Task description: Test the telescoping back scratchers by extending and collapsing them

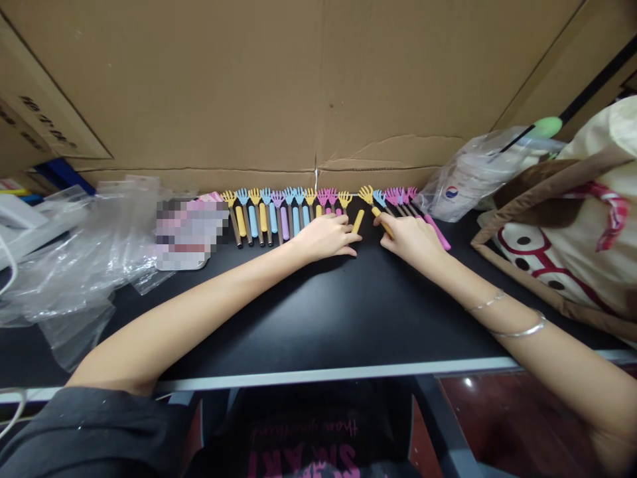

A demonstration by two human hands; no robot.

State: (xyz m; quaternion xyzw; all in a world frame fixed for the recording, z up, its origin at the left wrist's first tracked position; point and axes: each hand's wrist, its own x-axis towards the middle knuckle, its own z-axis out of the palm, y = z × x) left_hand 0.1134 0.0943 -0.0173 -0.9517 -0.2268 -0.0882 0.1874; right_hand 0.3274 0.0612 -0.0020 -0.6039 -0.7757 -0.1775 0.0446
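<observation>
My left hand [327, 237] is over the right part of a row of small back scratchers with hand-shaped heads. A tilted yellow handle [357, 221] sticks up between its fingers, its lower end hidden behind the index finger; the thumb is held apart. My right hand [411, 240] pinches a yellow back scratcher [367, 194] by its handle, its head pointing away from me. Beneath and beyond the right hand lie pink back scratchers [395, 195] and a blue one [379, 197]. To the left, yellow, blue and purple back scratchers [255, 196] with dark rods lie side by side.
Clear plastic bags [99, 245] and a partly blurred pink package [186, 236] lie on the left of the black table [298, 318]. Cardboard [279, 86] stands behind. On the right are a bagged cup [468, 186] and a cream bag [572, 232] with red glasses on it.
</observation>
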